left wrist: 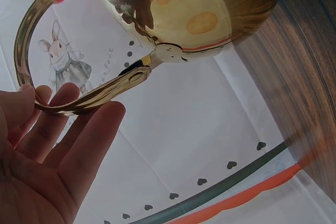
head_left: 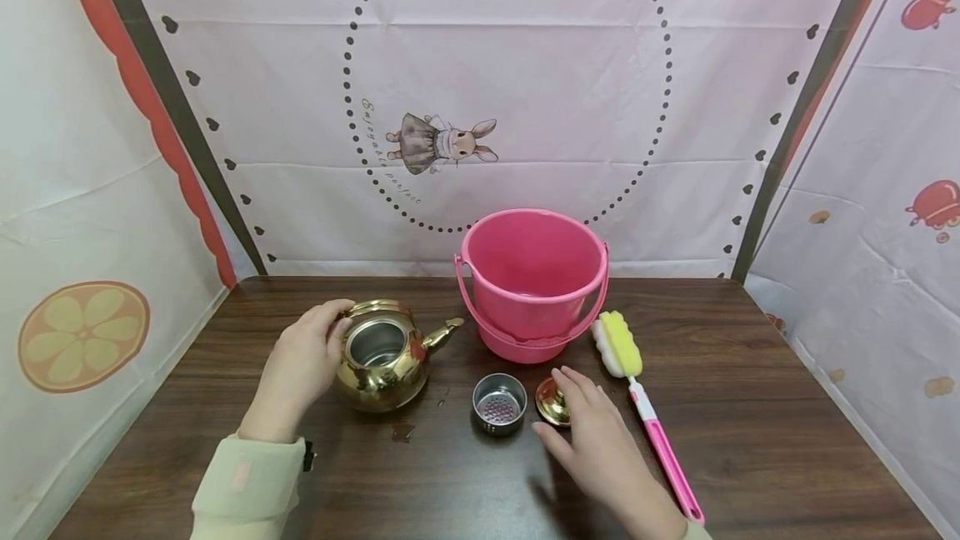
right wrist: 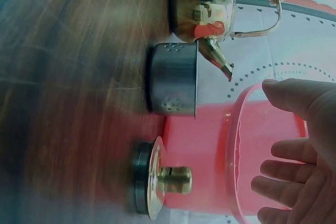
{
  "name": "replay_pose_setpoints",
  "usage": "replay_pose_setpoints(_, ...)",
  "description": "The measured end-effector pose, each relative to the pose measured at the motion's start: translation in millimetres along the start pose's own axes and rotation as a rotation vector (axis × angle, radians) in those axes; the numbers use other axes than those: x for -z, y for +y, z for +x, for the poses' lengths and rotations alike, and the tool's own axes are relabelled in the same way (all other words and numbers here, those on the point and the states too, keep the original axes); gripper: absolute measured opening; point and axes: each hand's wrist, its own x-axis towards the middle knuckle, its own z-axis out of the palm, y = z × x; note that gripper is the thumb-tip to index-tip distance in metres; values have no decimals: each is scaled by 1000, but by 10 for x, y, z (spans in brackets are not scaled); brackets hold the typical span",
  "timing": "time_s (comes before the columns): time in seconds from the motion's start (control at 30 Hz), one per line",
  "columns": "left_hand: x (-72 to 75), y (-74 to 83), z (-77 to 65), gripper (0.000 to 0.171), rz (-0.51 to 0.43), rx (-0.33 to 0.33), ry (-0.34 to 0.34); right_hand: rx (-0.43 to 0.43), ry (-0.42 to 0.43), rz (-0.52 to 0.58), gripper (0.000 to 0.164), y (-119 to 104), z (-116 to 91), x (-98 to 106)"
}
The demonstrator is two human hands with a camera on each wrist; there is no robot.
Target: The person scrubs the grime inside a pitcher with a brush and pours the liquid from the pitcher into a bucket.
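A gold metal teapot (head_left: 384, 386) with its top uncovered stands at the left of the table, spout toward the right. My left hand (head_left: 306, 357) grips its raised handle (left wrist: 86, 103) between thumb and fingers. To the right sits a steel strainer cup (head_left: 499, 407) with a perforated bottom, upright on the table. Beside it lies the gold teapot lid (head_left: 552, 405), knob up. My right hand (head_left: 596, 444) hovers over the lid, partly covering it in the head view. In the right wrist view its fingers are spread and apart from the lid's knob (right wrist: 178, 179).
Behind the strainer stands a pink bucket (head_left: 517, 323), its handle lowered to the front. A sponge brush (head_left: 660, 444) with a pink handle lies right of my right hand. Small wet spots (head_left: 402, 432) mark the table (head_left: 750, 407). Printed fabric hangs around it.
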Motion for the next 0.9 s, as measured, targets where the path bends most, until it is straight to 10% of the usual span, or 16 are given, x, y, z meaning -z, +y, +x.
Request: replay_pose_setpoints(0.9, 12, 9, 6, 23, -1, 30, -24, 144, -11, 50, 62, -303, 188, -42)
